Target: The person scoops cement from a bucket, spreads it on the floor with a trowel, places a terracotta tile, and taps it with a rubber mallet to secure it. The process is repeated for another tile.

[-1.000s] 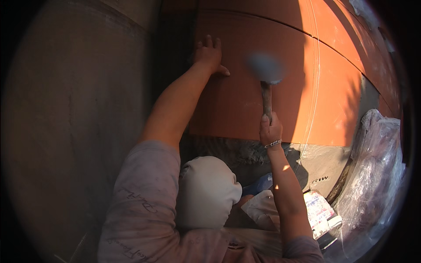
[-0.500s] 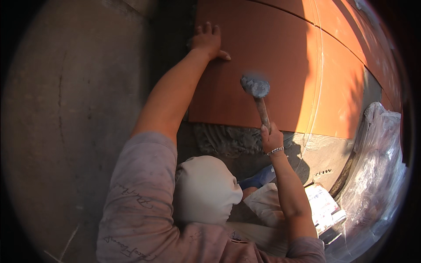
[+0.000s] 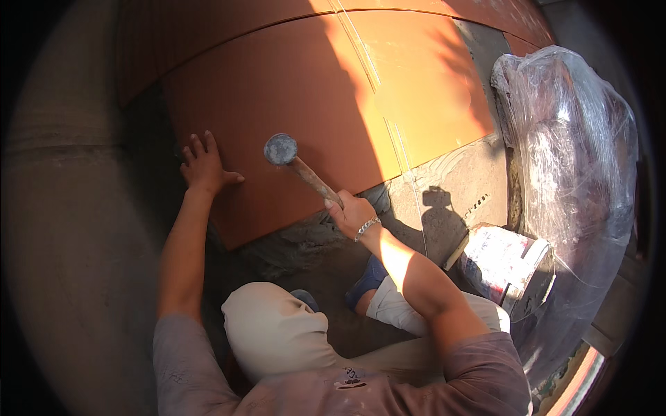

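Note:
A large terracotta-coloured tile (image 3: 277, 90) lies before me, part in shade and part in sunlight. My left hand (image 3: 205, 163) rests on its left edge, fingers spread and thumb out. My right hand (image 3: 349, 213), with a chain bracelet at the wrist, is closed round the wooden handle of a mallet (image 3: 281, 149). The round grey mallet head is over the tile's shaded part; whether it touches the surface I cannot tell. Wet grey mortar (image 3: 295, 243) shows along the tile's near edge. A thin string (image 3: 400, 142) runs across the tile and over the mortar bed.
More terracotta tiles (image 3: 222, 21) adjoin on the far side. At the right stands a plastic-wrapped stack (image 3: 562, 152), with a stained white bucket (image 3: 503, 263) lying beside it. A grey wall (image 3: 69, 208) or floor surface spans the left. My bent knee (image 3: 274, 329) is close to the mortar.
My view has swung, so the tile sits lower and further left and more of the wrapped stack shows. My left hand remains on the tile edge; the mallet handle now slants left.

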`<action>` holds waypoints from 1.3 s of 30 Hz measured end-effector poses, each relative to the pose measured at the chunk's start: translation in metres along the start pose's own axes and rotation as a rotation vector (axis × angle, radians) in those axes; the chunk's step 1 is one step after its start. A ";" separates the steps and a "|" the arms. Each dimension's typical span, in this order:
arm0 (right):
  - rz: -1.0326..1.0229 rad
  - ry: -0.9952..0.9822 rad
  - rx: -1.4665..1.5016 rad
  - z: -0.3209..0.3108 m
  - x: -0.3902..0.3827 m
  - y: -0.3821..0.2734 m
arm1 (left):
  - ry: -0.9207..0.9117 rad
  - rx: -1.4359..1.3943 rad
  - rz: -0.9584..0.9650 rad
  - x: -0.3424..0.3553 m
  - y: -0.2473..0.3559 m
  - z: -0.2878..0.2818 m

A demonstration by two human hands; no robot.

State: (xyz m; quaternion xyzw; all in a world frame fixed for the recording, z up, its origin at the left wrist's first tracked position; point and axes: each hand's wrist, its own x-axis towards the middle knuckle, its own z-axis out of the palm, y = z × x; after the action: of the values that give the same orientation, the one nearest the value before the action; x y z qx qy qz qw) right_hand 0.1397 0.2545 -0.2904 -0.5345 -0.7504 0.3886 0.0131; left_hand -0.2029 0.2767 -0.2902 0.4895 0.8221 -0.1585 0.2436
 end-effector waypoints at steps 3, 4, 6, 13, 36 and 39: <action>0.028 0.018 0.033 -0.009 0.000 0.006 | 0.000 0.010 -0.009 0.003 0.001 0.001; 0.078 -0.021 0.019 -0.013 -0.002 0.008 | 0.012 0.016 0.002 0.004 0.002 0.001; 0.186 -0.040 0.017 -0.020 -0.004 0.011 | 0.009 0.022 -0.011 0.004 0.003 0.002; 0.349 -0.063 -0.057 -0.033 -0.004 0.023 | -0.031 0.075 -0.019 0.005 0.006 -0.011; 0.045 0.282 0.071 -0.048 0.164 -0.026 | 0.059 0.039 0.054 0.072 0.045 -0.037; 0.101 0.129 -0.168 -0.037 0.168 -0.015 | 0.098 -0.184 0.077 0.062 0.032 -0.026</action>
State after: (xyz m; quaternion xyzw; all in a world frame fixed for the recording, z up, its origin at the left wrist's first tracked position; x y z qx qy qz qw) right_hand 0.0720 0.4105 -0.3223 -0.5947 -0.7501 0.2894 -0.0031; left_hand -0.2062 0.3497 -0.3033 0.5036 0.8247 -0.0488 0.2528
